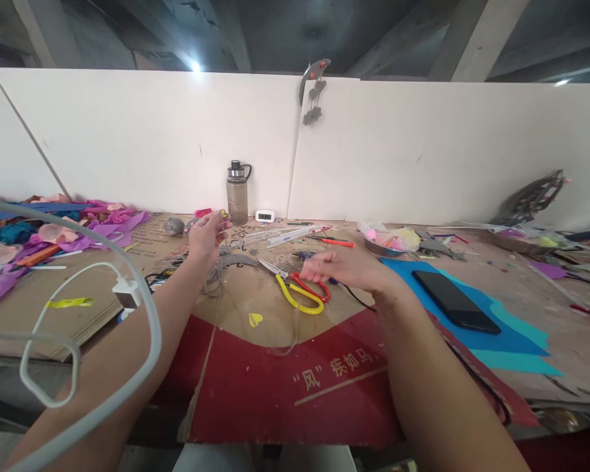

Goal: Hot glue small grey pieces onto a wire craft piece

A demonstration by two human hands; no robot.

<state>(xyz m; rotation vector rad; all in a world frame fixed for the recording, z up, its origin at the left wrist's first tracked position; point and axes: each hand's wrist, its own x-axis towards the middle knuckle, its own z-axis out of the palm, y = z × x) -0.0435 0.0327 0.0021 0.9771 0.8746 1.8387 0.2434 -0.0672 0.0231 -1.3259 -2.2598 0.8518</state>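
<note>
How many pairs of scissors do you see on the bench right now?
1. The scissors, with one yellow and one red handle, lie on the cardboard near the right hand. Others could be hidden from view.

On my remote feed I logged the scissors [295,287] as two-toned: one handle loop red, the other yellow, blades silver-grey. The small piece [224,214] in the left hand [207,239] read yellow, as did a paper scrap [255,320]. I recorded the cardboard [255,393] as deep red with a tan curved field and pale gold characters. The phone [455,301] was black; the sheets [472,334] were blue and turquoise. Bottle [236,200]: smoky brown, dark lid. Clock [265,216]: white, dark digits. I noted the foreground cable [152,328] as pale grey.
</note>
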